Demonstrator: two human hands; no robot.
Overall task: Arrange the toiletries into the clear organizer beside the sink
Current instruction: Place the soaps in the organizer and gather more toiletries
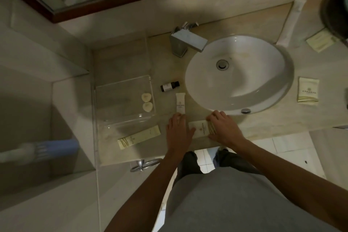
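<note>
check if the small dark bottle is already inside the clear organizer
No, the small dark bottle lies on its side on the counter, outside the clear organizer, which holds only two round soaps.

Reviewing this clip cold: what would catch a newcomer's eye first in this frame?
The round white sink dominates the middle of the counter. Just in front of it, the left hand touches the near end of a white tube, and the right hand rests on a cream sachet. To the left, the clear organizer holds two small round soaps.
</note>
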